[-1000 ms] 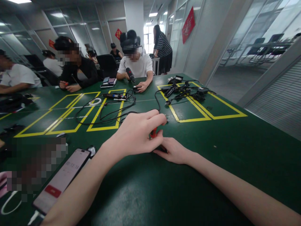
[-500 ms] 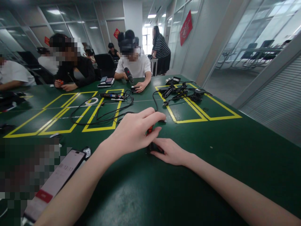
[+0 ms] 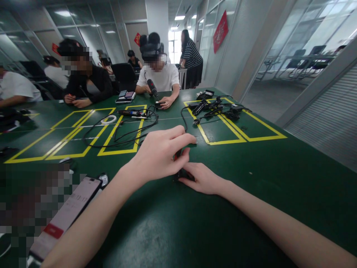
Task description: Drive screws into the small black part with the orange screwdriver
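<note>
My left hand (image 3: 167, 150) is closed from above around an upright red and black hand tool (image 3: 177, 155), mostly hidden by the fingers. Its lower end meets or stands just over a small black part (image 3: 184, 174) on the green table (image 3: 251, 208); the exact contact is hidden. My right hand (image 3: 202, 178) rests on the tabletop, thumb and fingers closed on that black part from the right. The part's shape is largely covered.
A phone (image 3: 72, 208) lies at lower left near a small round object (image 3: 103, 180). Corded tool (image 3: 132, 113) and looped cable lie beyond my left hand. Tangled black cables (image 3: 214, 108) lie at far right. Across the table, a co-worker (image 3: 158, 76) holds a power screwdriver (image 3: 152, 88).
Both hands hold nearly the same place and grip. The fingers of my left hand have shifted very slightly around the tool.
</note>
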`<state>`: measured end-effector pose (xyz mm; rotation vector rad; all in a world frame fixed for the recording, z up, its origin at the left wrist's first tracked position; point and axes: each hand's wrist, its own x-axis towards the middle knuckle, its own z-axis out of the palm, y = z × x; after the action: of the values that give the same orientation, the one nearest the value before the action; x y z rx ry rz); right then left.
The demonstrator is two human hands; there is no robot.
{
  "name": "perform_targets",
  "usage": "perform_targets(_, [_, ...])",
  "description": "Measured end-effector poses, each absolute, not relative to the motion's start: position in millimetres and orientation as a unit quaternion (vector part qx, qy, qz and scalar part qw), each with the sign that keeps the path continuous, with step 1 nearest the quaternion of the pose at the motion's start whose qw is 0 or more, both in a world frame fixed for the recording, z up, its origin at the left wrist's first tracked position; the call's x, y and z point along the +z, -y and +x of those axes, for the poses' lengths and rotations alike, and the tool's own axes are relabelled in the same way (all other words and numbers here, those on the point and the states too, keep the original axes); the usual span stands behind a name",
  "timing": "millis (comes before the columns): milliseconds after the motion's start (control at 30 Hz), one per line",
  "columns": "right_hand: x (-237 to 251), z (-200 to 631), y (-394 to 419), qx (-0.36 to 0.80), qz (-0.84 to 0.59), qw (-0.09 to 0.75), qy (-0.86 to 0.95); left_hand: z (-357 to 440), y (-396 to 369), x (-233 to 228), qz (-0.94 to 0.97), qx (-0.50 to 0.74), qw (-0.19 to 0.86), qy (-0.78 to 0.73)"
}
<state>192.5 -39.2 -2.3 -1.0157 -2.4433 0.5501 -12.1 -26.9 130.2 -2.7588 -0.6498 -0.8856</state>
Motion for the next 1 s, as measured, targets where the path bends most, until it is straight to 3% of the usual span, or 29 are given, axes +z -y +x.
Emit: perform_targets(1000, [-3,192,38,0.194,-0.372,0.213,0.882,-15,24,133,-0.932,-0.306,0.075,0.178])
